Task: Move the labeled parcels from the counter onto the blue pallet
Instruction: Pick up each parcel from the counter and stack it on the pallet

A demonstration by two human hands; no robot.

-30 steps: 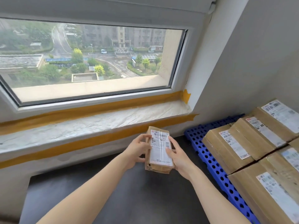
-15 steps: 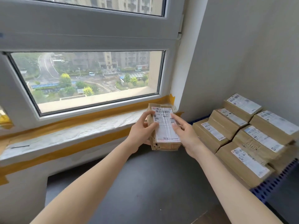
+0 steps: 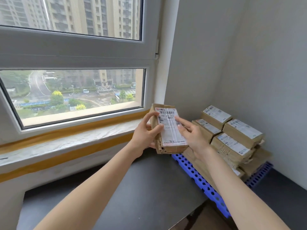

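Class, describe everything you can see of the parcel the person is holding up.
The held parcel is a flat brown cardboard packet, creased, with a torn lower left corner. A white shipping label under clear tape covers most of its front, showing a barcode and printed digits. It is held upright, tilted slightly, in the air near the windowsill corner, above the blue pallet's near end. The left hand grips its left edge; the right hand holds its right side, index finger on the label.

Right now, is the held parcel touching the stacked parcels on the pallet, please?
Cannot tell: in the head view the held parcel overlaps the stacked parcels, hiding any gap.
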